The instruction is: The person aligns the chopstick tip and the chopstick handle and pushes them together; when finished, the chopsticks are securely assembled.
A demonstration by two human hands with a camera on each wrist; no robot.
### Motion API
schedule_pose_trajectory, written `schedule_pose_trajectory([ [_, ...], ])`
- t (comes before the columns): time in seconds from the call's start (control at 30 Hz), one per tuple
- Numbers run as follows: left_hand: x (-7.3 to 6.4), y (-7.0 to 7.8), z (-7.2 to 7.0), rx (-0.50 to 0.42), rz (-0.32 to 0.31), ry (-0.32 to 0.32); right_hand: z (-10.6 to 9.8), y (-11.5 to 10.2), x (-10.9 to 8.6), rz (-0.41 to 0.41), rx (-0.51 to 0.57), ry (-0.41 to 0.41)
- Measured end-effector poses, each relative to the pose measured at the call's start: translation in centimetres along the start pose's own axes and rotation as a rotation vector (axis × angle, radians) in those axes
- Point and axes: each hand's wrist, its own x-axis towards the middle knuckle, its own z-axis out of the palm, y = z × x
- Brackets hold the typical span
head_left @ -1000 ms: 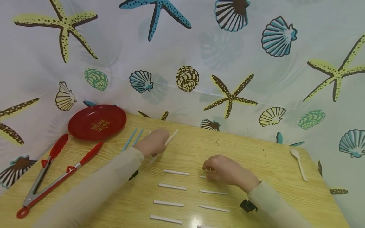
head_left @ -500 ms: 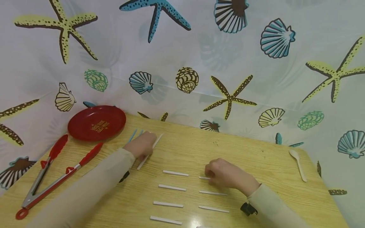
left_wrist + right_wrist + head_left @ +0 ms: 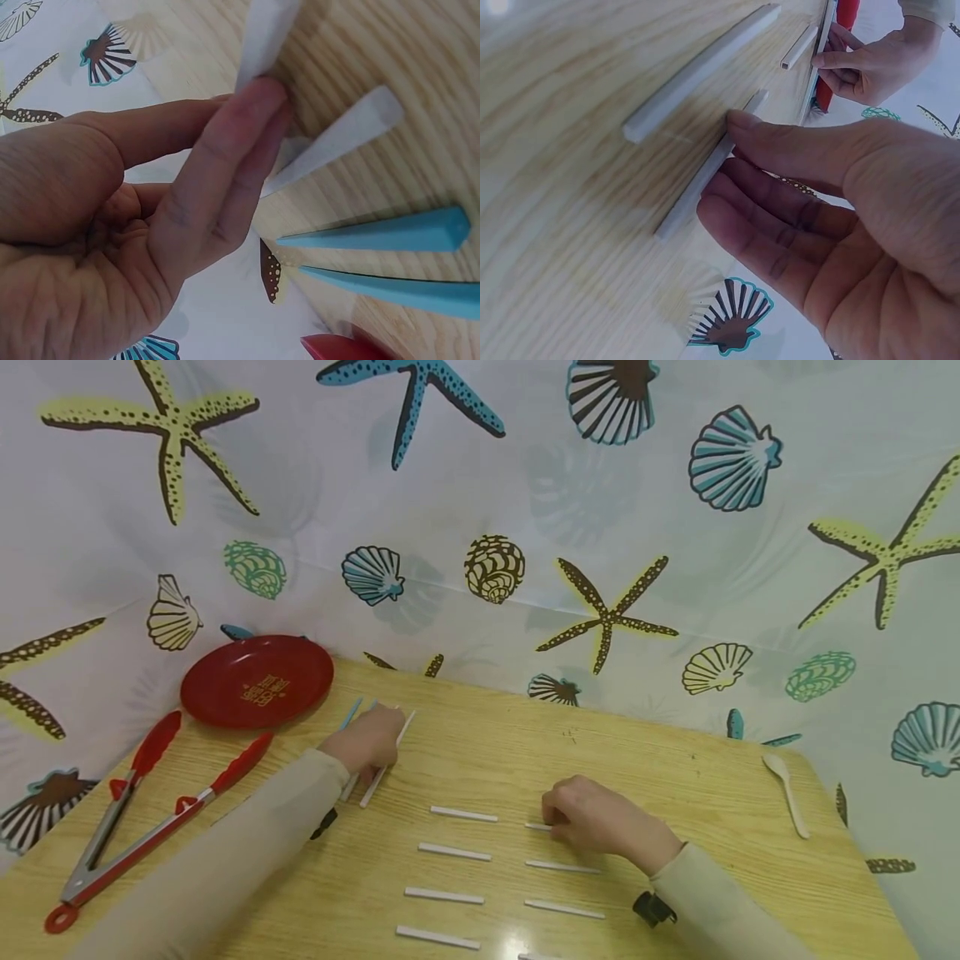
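My left hand (image 3: 365,743) is at the left of the table and pinches a white chopstick (image 3: 266,34) between thumb and fingertips. Beside it lies a second white chopstick (image 3: 345,135), roughly parallel and partly hidden by the hand in the head view. Two blue chopsticks (image 3: 382,231) lie just left of these. My right hand (image 3: 596,814) is low over the table at right of centre. Its thumb and curled fingers pinch a short white square stick (image 3: 682,206) that lies along the tabletop.
Several more white sticks (image 3: 444,895) lie in two columns toward the near edge. Metal tongs (image 3: 142,852) with red tips spread open at left, below a red plate (image 3: 255,681). A pale spoon (image 3: 787,793) is at far right. A patterned cloth (image 3: 480,485) hangs behind.
My left hand has carried the white chopstick leftward, setting it alongside the other white one. The right hand has shifted slightly right along its stick, fingers drawing closer together.
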Motion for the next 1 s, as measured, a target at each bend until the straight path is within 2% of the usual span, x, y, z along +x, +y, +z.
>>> schedule_pose_trajectory([
  [0.27, -0.3, 0.5, -0.4, 0.026, -0.014, -0.023, 0.1, 0.1, 0.0, 0.011, -0.004, 0.008],
  [0.63, -0.5, 0.6, -0.4, -0.001, -0.001, -0.017, 0.3, 0.3, -0.1, 0.031, 0.007, 0.006],
  [0.7, -0.7, 0.6, -0.5, 0.000, 0.007, 0.004, 0.3, 0.4, -0.1, 0.028, 0.012, 0.006],
  [0.77, -0.9, 0.7, -0.5, 0.024, 0.039, 0.053, 0.4, 0.4, -0.1, 0.028, 0.014, 0.005],
  [0.9, -1.3, 1.6, -0.2, 0.103, 0.142, 0.191, 0.4, 0.4, -0.1, 0.029, 0.016, 0.001],
  [0.97, -1.5, 2.4, 0.0, 0.128, 0.199, 0.237, 0.3, 0.3, -0.1, 0.030, 0.017, 0.001],
  [1.0, -1.5, 2.9, 0.3, 0.131, 0.221, 0.242, 0.3, 0.3, -0.1, 0.030, 0.017, 0.003],
])
